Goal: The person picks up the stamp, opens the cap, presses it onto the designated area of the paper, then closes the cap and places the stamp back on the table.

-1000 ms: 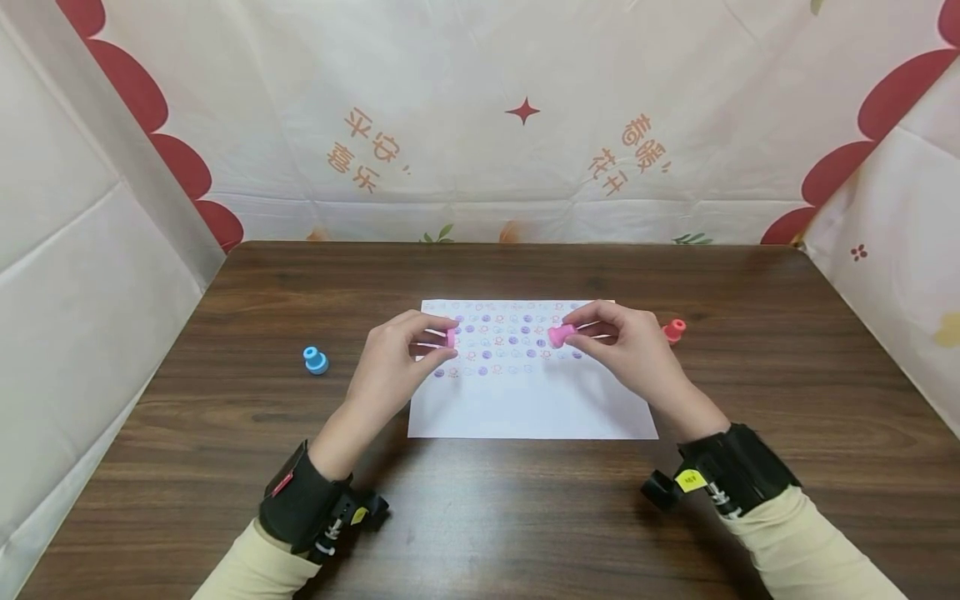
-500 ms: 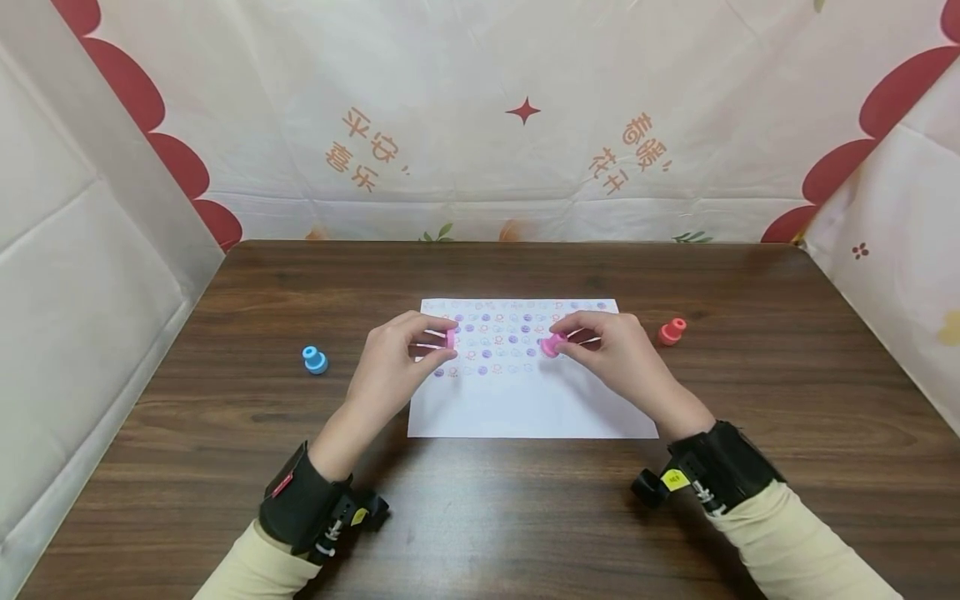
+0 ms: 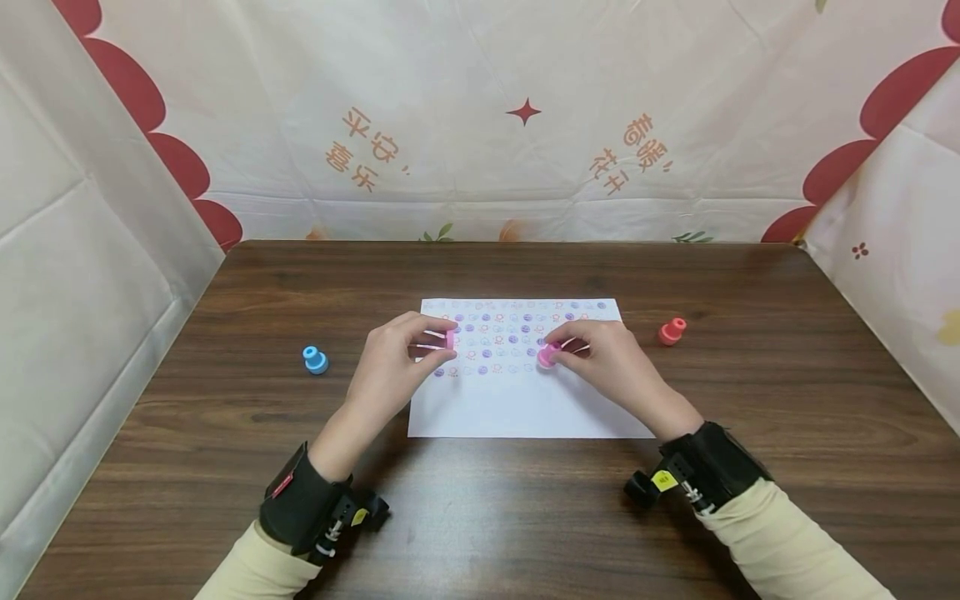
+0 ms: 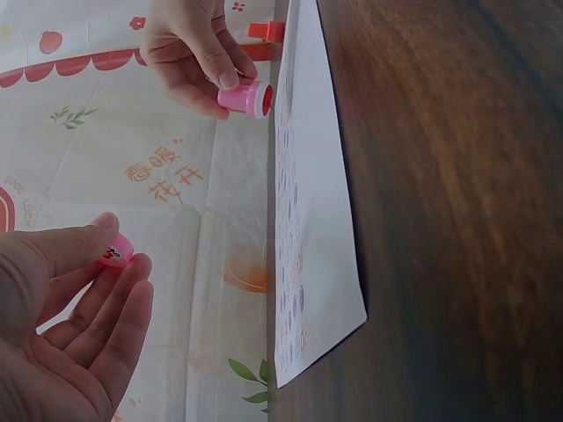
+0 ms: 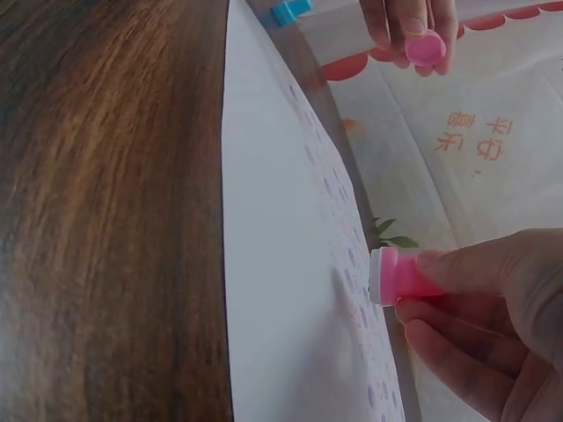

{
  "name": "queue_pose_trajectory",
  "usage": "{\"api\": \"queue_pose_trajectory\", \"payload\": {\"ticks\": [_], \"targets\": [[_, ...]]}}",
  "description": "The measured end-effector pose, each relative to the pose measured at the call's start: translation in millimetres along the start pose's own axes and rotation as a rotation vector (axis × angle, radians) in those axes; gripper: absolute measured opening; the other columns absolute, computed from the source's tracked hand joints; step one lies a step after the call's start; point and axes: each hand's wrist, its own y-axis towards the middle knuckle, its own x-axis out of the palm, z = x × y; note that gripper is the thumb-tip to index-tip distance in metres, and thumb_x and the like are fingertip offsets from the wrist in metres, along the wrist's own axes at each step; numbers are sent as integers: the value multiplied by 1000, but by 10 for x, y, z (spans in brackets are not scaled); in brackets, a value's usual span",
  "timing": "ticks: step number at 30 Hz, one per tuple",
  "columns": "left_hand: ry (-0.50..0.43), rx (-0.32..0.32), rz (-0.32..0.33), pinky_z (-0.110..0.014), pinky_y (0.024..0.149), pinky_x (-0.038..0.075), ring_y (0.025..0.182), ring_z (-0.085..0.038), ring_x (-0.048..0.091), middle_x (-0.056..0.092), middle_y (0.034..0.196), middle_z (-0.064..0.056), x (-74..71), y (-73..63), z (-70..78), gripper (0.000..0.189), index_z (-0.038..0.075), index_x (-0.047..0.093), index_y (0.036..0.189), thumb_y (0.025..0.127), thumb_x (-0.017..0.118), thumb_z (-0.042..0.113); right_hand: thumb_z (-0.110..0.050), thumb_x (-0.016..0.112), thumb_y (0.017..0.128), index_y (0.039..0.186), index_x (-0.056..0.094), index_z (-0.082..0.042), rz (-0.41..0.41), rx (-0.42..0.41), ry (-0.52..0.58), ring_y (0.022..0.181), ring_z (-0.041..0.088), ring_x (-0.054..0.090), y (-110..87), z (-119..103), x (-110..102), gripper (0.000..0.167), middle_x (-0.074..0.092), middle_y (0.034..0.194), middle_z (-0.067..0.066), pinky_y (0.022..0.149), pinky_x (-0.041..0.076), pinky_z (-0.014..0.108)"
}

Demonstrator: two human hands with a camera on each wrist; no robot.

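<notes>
My right hand point(image 3: 611, 358) pinches a pink stamp point(image 3: 547, 357) between thumb and fingers, low over the sheet of white paper point(image 3: 517, 408). In the left wrist view the red face of the stamp point(image 4: 246, 98) points at the paper, with a small gap showing. My left hand point(image 3: 390, 354) holds a small pink cap point(image 3: 450, 339) over the sheet's left part. The right wrist view shows the round, hollow inside of the cap point(image 5: 426, 49). Rows of small purple, red and pale blue prints point(image 3: 486, 354) cover the paper's upper half.
A blue stamp point(image 3: 315, 360) stands on the brown wooden table point(image 3: 480, 508) left of the paper. To the right stands a red stamp point(image 3: 672, 331). Behind the table hangs a pale curtain point(image 3: 480, 158) with printed characters and a red scalloped border.
My right hand has moved left and nearer to me, tipping the pink stamp from sideways to face down over the paper. The red stamp is now fully uncovered. My left hand stays put.
</notes>
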Motion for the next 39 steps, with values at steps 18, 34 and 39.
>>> {"api": "queue_pose_trajectory", "payload": {"ticks": [18,34,39], "targets": [[-4,-2,0,-34,84,62,96,-19,74,72,110,-6,21,-18,-19,32,10,74,113,83,81,13,-11,77,86,103,78,-11,-23,-7,-112,85,15,70,3,2,88,17,77,98,4,80,59,39],[-2,-16,-1,-35,85,61,98,-20,73,72,112,-6,32,-23,-13,32,11,73,114,83,81,13,-14,79,86,101,78,-12,-14,-30,-175,85,15,71,-23,-56,131,15,78,96,3,79,58,39],[3,-11,0,-35,85,61,98,-20,73,72,112,-7,33,-21,-8,33,10,73,114,82,82,13,-14,78,86,100,79,-12,0,-47,-201,84,14,71,-23,-62,147,14,78,96,3,78,57,39]]}}
